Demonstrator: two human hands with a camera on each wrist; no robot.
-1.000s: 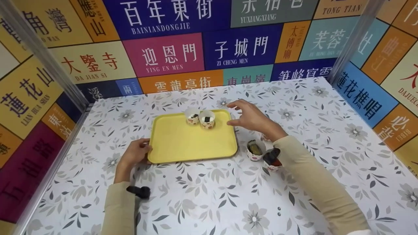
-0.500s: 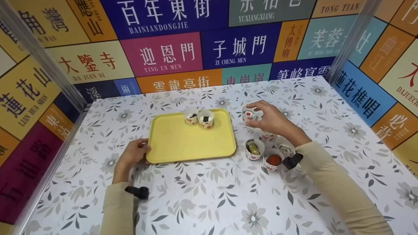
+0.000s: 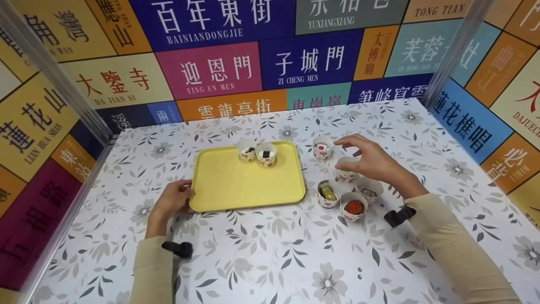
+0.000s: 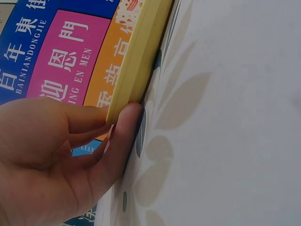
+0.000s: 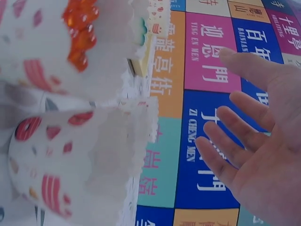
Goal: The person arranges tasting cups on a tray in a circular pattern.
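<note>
My left hand pinches the near-left edge of a yellow tray; in the left wrist view its fingers meet the tray rim. Two patterned paper cups stand at the tray's back: a cup holding a white and black piece, and another cup beside it. My right hand, fingers spread and holding nothing, hovers over a paper cup right of the tray and partly hides it. In the right wrist view, this hand appears apart from the nearby cups.
Right of the tray stand a cup with a white and red piece, a cup with green food, a cup with orange-red beads, and a cup with a greyish piece. A printed wall bounds the floral-covered table.
My right hand has moved right, from beside the tray's right rim, past the cup with the white and red piece, to the cup behind the others. My left hand stays on the tray.
</note>
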